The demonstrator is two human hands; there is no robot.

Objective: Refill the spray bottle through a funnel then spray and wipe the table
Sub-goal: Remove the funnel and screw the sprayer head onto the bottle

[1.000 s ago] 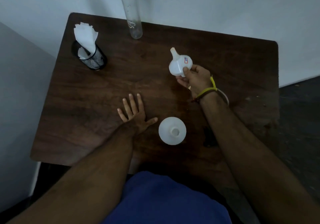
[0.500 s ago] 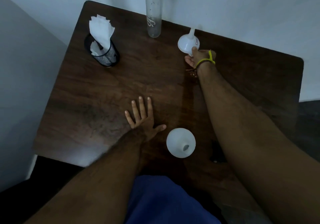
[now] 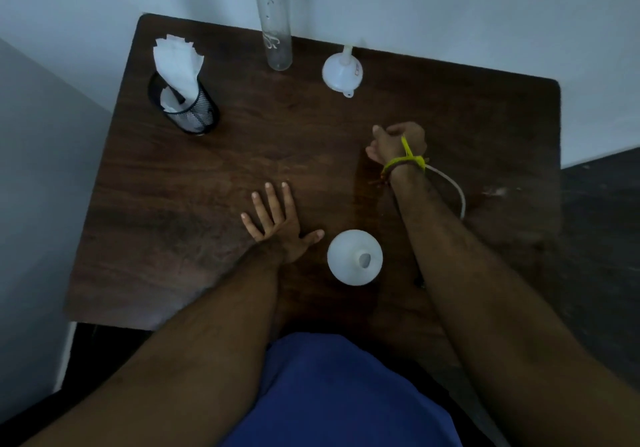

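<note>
One funnel (image 3: 342, 72) at 12 o'clock, one clear purple-capped bottle (image 3: 273, 27), one white spray bottle (image 3: 355, 257), one mesh tissue holder (image 3: 188, 107), two hands.

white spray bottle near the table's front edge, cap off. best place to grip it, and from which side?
Grip the spray bottle around its round body below the shoulder, coming in from its right side with the right hand. It stands upright with an open neck, so a side wrap keeps it level; the left hand lies flat beside it on the left.
</note>
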